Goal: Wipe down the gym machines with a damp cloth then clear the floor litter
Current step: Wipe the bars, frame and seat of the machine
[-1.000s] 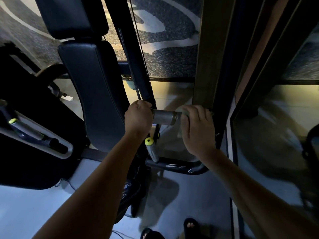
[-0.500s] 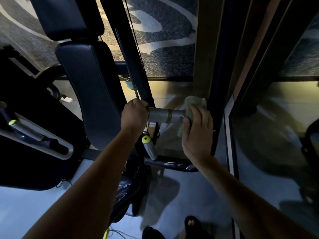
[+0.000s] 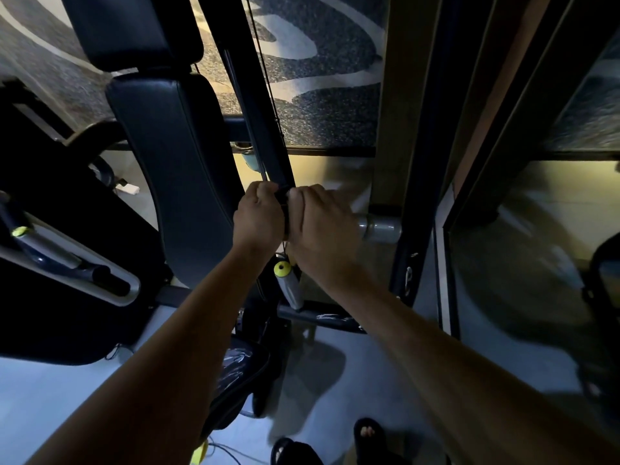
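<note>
A grey metal handle point(image 3: 379, 228) sticks out sideways from the black gym machine's upright point(image 3: 255, 129). My left hand point(image 3: 258, 213) grips the handle's inner end by the upright. Touching it on the right, my right hand point(image 3: 322, 223) is curled round the handle. The green cloth is hidden under my right hand. Only the handle's bare outer end shows.
The machine's dark padded backrest point(image 3: 174, 162) stands left of my hands. A short yellow-capped grip point(image 3: 288, 283) points up below them, and another yellow-capped lever point(image 3: 20, 231) is at far left. A dark-framed glass partition point(image 3: 449, 263) runs along the right. My sandalled feet point(image 3: 369, 434) stand on pale floor.
My right hand has slid left along the handle from its outer end until it meets my left hand. The cloth, visible half a second ago, is now covered.
</note>
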